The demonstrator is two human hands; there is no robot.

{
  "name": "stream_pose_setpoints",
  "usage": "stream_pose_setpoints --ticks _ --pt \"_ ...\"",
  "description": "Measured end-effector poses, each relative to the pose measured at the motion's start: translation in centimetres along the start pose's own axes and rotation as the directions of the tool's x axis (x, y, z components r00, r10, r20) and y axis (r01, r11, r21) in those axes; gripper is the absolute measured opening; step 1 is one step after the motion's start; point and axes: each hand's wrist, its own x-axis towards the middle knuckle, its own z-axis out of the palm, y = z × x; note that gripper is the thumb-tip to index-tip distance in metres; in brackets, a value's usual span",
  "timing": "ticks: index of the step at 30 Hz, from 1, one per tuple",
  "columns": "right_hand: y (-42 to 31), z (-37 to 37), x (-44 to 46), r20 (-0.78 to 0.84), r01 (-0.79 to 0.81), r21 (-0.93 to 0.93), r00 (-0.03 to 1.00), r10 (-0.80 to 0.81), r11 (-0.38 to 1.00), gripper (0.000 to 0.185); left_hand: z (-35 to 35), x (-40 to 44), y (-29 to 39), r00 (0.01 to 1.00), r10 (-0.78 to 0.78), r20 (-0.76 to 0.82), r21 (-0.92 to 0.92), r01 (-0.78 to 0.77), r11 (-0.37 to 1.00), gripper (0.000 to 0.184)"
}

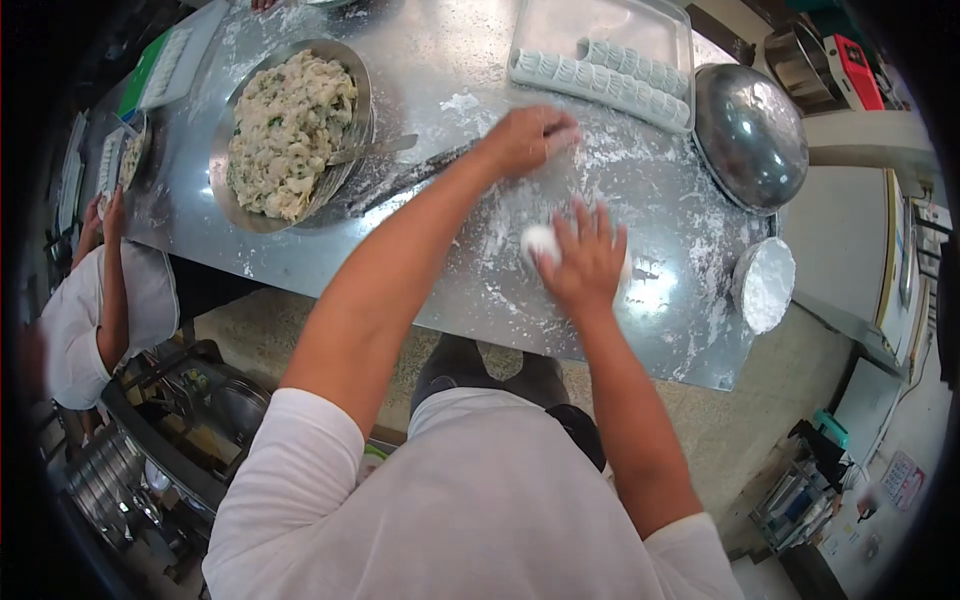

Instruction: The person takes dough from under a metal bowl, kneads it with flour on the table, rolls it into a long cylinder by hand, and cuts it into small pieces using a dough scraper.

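Observation:
On the floured steel table, my right hand (588, 262) lies with its fingers spread over white dough (541, 243), which shows at the thumb side and by the little finger. My left hand (530, 140) is further up the table, slightly blurred, its fingers bent over the floured surface; whether anything is in it I cannot make out. A dark flour-dusted stick (405, 180) lies left of that hand. Further left stands a metal bowl (222, 190) of chopped filling (290, 135) with a metal spatula (385, 147) in it.
A tray (600, 15) of dumplings (640, 75) sits at the back right, beside an upturned metal bowl (755, 135). A bowl of white flour (768, 287) stands at the table's right edge. A co-worker (120, 300) is at the left with a smaller bowl.

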Motion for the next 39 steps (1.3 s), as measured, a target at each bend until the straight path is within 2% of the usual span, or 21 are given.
stream_pose_setpoints --ticks 5,6,7,9,11,13,15,16,19,22,23,24,25,26,28,31,33,34,35,37,39 --pt "0.0 0.1 8.6 -0.09 -0.167 0.027 0.982 0.168 0.986 0.057 -0.9 2.7 4.5 0.989 0.132 -0.072 0.06 -0.128 0.99 0.038" --pt "0.0 0.3 7.8 -0.095 -0.177 0.03 0.979 0.179 0.984 0.057 -0.2 2.8 5.9 0.981 0.172 -0.089 0.081 -0.165 0.983 0.04" --pt "0.2 0.6 7.1 -0.016 -0.151 0.005 0.988 0.151 0.989 0.061 1.1 2.2 7.0 0.996 0.058 -0.061 -0.064 -0.062 0.996 0.045" --pt "0.1 -1.1 4.3 0.181 -0.11 0.001 0.978 0.108 0.994 0.072 5.0 -0.5 8.1 0.996 0.088 0.021 0.084 -0.089 0.992 0.049" --pt "0.1 -0.3 -2.1 0.117 -0.068 0.173 0.992 0.048 0.983 0.069 8.3 -6.6 9.6 0.983 0.044 0.176 0.198 -0.079 0.977 0.058" --pt "-1.0 -2.2 -6.6 0.108 -0.166 0.417 0.985 0.132 0.894 0.075 10.5 -12.6 10.3 0.952 0.218 0.214 0.409 -0.29 0.865 0.065" --pt "-1.2 -4.3 -10.3 0.253 -0.061 0.25 0.967 -0.004 0.966 0.075 11.8 -18.0 10.9 0.946 0.266 0.185 0.349 -0.316 0.882 0.067" --pt "-0.8 -3.7 -11.0 0.248 -0.064 0.249 0.969 0.0 0.966 0.075 11.8 -18.9 10.8 0.944 0.3 0.14 0.297 -0.329 0.897 0.069" --pt "0.6 -1.3 -10.7 0.218 -0.058 0.256 0.976 0.001 0.965 0.075 11.9 -16.6 9.0 0.926 0.364 0.104 0.265 -0.379 0.887 0.07" --pt "3.3 -0.6 -2.2 0.108 -0.051 0.317 0.994 0.017 0.947 0.072 10.3 -7.6 6.9 0.935 0.336 0.109 0.439 -0.349 0.828 0.064" --pt "4.3 -0.5 0.8 0.055 -0.059 0.322 0.998 0.044 0.945 0.069 9.0 -4.1 7.4 0.973 0.132 0.19 0.395 -0.199 0.897 0.063" --pt "5.6 0.2 3.4 0.044 -0.061 0.197 0.998 0.054 0.979 0.069 9.1 -1.4 6.2 0.97 0.243 0.021 0.425 -0.229 0.876 0.063" --pt "6.4 0.9 4.7 0.035 -0.06 0.071 0.998 0.058 0.996 0.069 8.8 1.3 4.4 0.908 0.419 0.013 0.493 -0.37 0.787 0.064" --pt "6.7 1.3 5.0 0.045 -0.062 0.08 0.997 0.058 0.995 0.069 8.1 3.0 5.7 0.943 0.331 -0.018 0.462 -0.286 0.839 0.066" --pt "7.0 0.9 6.3 -0.233 -0.078 0.124 0.967 0.106 0.989 0.07 8.4 3.0 5.3 0.948 0.314 -0.059 0.508 -0.242 0.827 0.071" --pt "6.0 -0.9 -0.3 -0.08 0.05 0.132 0.996 -0.039 0.99 0.069 9.8 -4.8 6.8 0.993 0.11 0.043 0.623 -0.113 0.774 0.075" --pt "5.2 -1.4 -6.1 -0.115 0.121 0.246 0.989 -0.095 0.962 0.072 10.2 -11.7 9.2 0.99 0.009 0.143 0.658 -0.102 0.746 0.077" --pt "4.4 -2.6 -8.7 -0.009 0.096 0.279 0.995 -0.097 0.955 0.073 10.4 -14.7 9.9 0.982 -0.026 0.184 0.661 -0.104 0.743 0.078" --pt "3.7 -3.6 -10.6 0.094 0.074 0.309 0.99 -0.108 0.948 0.074 9.9 -17.3 10.7 0.984 -0.028 0.174 0.67 -0.098 0.736 0.078" --pt "2.8 -4.5 -13.1 0.095 0.043 0.343 0.992 -0.081 0.938 0.074 9.1 -20.4 11.5 0.962 -0.036 0.27 0.608 -0.142 0.781 0.076" --pt "3.1 -4.4 -12.9 0.113 0.002 0.336 0.993 -0.042 0.942 0.075 9.6 -18.3 9.2 0.972 0.011 0.237 0.646 -0.166 0.745 0.075"
